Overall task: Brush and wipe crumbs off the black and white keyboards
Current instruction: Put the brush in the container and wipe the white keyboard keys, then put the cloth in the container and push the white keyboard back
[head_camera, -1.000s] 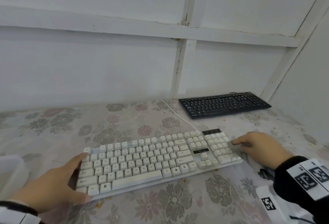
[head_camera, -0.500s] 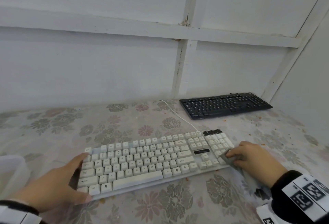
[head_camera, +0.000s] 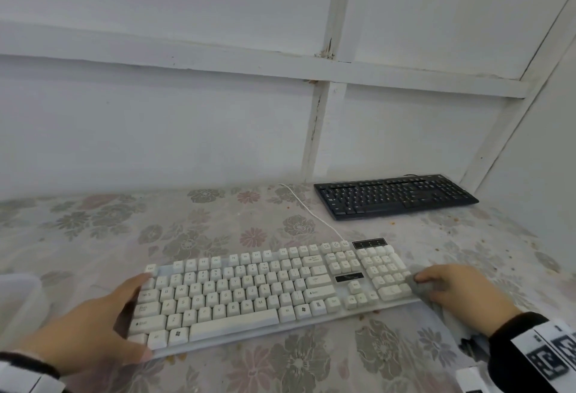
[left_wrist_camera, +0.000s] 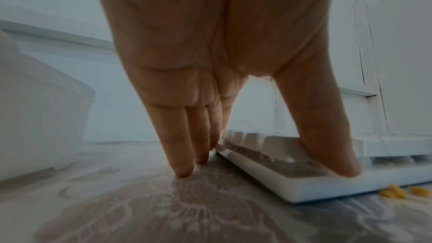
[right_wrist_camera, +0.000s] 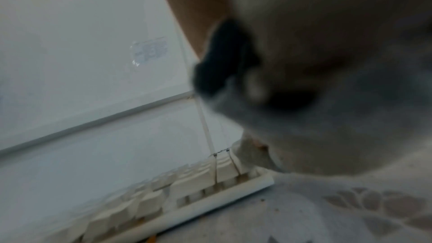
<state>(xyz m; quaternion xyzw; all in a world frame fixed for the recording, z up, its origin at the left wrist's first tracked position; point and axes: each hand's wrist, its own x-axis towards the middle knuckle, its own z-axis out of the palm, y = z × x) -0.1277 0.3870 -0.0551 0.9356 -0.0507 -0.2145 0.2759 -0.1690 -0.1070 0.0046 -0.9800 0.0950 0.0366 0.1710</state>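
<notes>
Head view showed the white keyboard (head_camera: 268,296) lying near you on the bench (head_camera: 93,230), with the black keyboard (head_camera: 394,196) well behind it. Your left hand (head_camera: 90,327) braced its left end, fingers straight; your right hand (head_camera: 458,289) pressed a grey cloth (head_camera: 422,287) against its right end, fingers curled over it.

Cream-white keyboard (head_camera: 268,294), black keyboard (head_camera: 394,196), grey cloth (head_camera: 425,288), pale tablecloth (head_camera: 218,224) with grey and pink flowers, yellow crumbs (left_wrist_camera: 395,192)
</notes>
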